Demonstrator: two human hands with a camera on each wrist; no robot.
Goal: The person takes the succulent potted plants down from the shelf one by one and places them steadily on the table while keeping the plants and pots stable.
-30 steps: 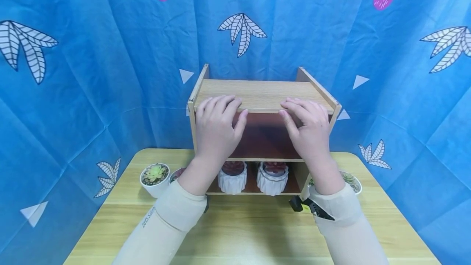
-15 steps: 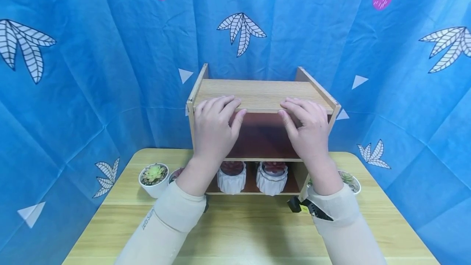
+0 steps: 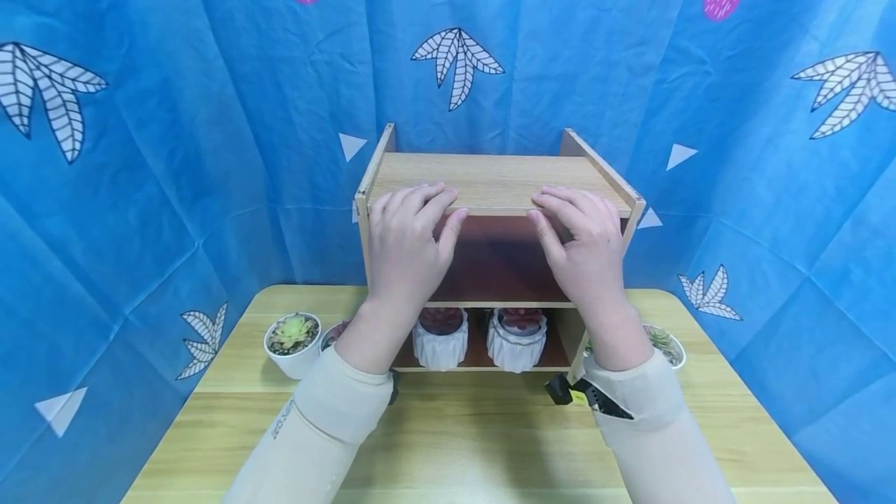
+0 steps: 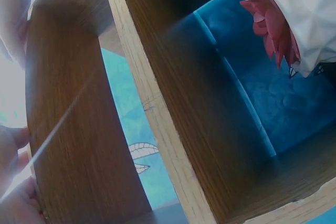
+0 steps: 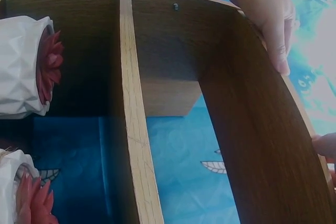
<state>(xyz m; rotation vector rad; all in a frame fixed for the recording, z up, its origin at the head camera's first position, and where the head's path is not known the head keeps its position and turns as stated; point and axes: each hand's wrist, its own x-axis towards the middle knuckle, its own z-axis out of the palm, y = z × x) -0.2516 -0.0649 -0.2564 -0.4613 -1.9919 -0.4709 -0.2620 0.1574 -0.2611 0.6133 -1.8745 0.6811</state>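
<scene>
A small wooden shelf [image 3: 490, 181] with raised sides stands on the table. In the head view my left hand [image 3: 409, 247] grips the left part of its top board's front edge, fingers over the top and thumb at the front. Likewise my right hand [image 3: 584, 247] holds the right part of that edge; its thumb lies along the edge in the right wrist view. Inside the lower compartment sit two white faceted pots, a left pot [image 3: 441, 348] and a right pot [image 3: 516, 348], with red succulents. The upper compartment looks bare. Each hand's fingertips are partly hidden in the wrist views.
On the table [image 3: 462, 442], a white pot with a green succulent [image 3: 292, 344] stands left of the shelf. Another pot [image 3: 334, 333] is partly behind the left forearm, and a potted plant [image 3: 668, 347] is beside the right one. Blue patterned cloth [image 3: 280, 115] hangs around.
Both hands stay on the shelf's front edge, and the shelf and pots keep their places. Only the head view shifts very slightly.
</scene>
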